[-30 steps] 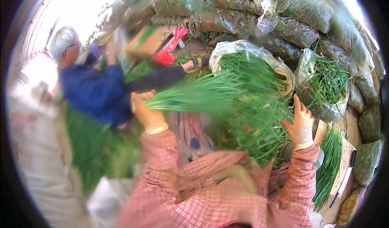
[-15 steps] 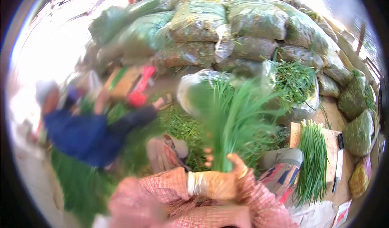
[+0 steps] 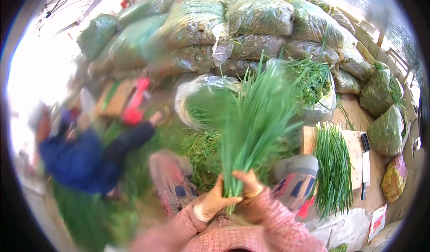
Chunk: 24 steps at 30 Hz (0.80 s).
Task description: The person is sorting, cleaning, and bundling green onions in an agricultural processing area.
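Upright before my chest stands a bunch of garlic chives (image 3: 262, 113), its long green leaves fanning out at the top. My left hand (image 3: 215, 200) is closed around the lower stems from the left. On the other side, my right hand (image 3: 248, 185) grips the same stems, thumb toward the leaves. To the right, a thick bundle of chives (image 3: 331, 171) lies on a wooden board (image 3: 309, 140), pale ends away from me. Beside it rests a knife (image 3: 366, 167) with a black handle. Some leaf tips are blurred.
Stuffed plastic sacks (image 3: 260, 17) are stacked at the back. Open bags of greens, including a clear bag (image 3: 183, 102), stand before them. Loose greens (image 3: 201, 153) cover the floor between my knees. At left, a co-worker in a blue top (image 3: 85, 158) reaches forward near a red object (image 3: 134, 106).
My left hand has come out from in front of my right wrist to the left side of the stems. The bunch is held slightly apart from my chest, and the view has shifted right.
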Each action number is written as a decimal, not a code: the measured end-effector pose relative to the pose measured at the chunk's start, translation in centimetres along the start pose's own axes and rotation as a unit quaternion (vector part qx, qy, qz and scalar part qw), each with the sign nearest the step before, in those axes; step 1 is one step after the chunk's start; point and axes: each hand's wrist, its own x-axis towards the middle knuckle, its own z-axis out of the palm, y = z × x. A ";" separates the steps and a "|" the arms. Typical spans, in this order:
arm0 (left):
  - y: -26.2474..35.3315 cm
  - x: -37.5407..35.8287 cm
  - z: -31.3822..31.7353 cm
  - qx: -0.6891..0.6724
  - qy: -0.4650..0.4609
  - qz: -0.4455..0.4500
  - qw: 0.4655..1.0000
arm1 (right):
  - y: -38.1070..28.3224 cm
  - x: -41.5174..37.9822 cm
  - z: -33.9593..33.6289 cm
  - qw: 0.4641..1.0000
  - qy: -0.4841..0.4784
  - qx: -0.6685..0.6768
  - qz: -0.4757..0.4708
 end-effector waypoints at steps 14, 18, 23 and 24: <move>-0.7 -1.6 -3.3 0.002 0.054 -0.100 0.994 | 1.3 1.2 -0.6 0.965 -0.151 -0.205 0.070; -1.2 -1.6 -4.4 0.191 0.126 -0.048 0.972 | 1.0 -0.4 -0.4 0.962 -0.149 -0.170 0.150; -2.0 -1.3 -5.9 0.362 0.170 -0.008 0.917 | 0.0 -5.0 0.8 0.790 -0.211 -0.573 0.059; -1.9 -1.2 -6.0 0.373 0.178 0.002 0.911 | 0.0 -5.3 0.8 0.761 -0.237 -0.605 0.004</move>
